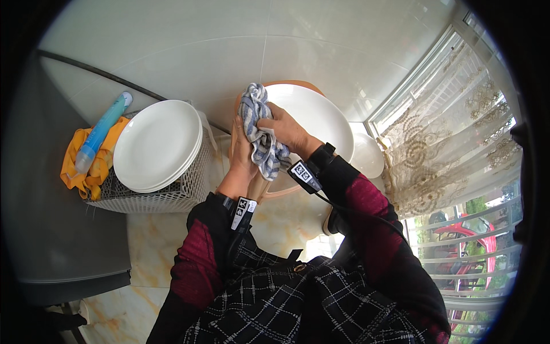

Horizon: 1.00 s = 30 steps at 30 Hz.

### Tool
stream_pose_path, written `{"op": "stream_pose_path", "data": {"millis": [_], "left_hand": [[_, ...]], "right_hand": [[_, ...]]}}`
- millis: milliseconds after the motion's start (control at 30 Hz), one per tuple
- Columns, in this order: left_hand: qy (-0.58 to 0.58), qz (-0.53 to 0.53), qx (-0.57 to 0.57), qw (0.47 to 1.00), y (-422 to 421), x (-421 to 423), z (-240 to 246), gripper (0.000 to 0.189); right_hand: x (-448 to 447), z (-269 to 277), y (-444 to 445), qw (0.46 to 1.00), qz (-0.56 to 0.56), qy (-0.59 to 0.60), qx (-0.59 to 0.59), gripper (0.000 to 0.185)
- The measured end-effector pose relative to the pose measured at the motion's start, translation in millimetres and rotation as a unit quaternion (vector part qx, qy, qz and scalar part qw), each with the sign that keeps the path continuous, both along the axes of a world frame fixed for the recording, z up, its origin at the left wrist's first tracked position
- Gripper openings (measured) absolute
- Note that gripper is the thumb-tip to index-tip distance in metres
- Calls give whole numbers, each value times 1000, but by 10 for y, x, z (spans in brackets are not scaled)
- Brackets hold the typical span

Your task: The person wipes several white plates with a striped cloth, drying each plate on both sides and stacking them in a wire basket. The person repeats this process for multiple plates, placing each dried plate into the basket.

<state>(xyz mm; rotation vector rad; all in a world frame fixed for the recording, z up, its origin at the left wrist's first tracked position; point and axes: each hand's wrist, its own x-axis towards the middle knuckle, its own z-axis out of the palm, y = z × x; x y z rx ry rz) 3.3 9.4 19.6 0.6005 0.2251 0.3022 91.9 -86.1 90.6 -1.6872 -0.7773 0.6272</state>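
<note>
Both hands are around a bunched blue-and-white striped cloth in front of me. My left hand presses against the cloth's left side, palm inward. From the right, my right hand grips its folds with bent fingers. Behind and right of the cloth lies a large white round plate, resting on an orange-brown seat or stand. To the left, a stack of white plates sits on a wire-mesh basket. Whether the cloth wraps around anything is hidden.
Beside the stacked plates, a blue bottle lies on an orange cloth. A dark grey cabinet or appliance stands at left. Right of the large plate are a pale round dish and a curtained window. A tiled wall rises behind.
</note>
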Motion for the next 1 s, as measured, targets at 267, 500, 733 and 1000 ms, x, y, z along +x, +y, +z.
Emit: {"op": "stream_pose_path", "data": {"millis": [267,500,733,1000], "left_hand": [[29,49,6,998,151,194,-275,46],[86,74,85,990,174,140,-253,48],[119,45,80,989,115,41,-74,55],[136,8,116,984,162,20,-60,57]], "right_hand": [[-63,372,-552,961,214,-87,-151,52],[306,557,-1156,874,289,-150,-361,65],[1174,365,-1526,838,40,-337,-427,64],[1278,-259,-460,819,-102,-477,-302,80]]}}
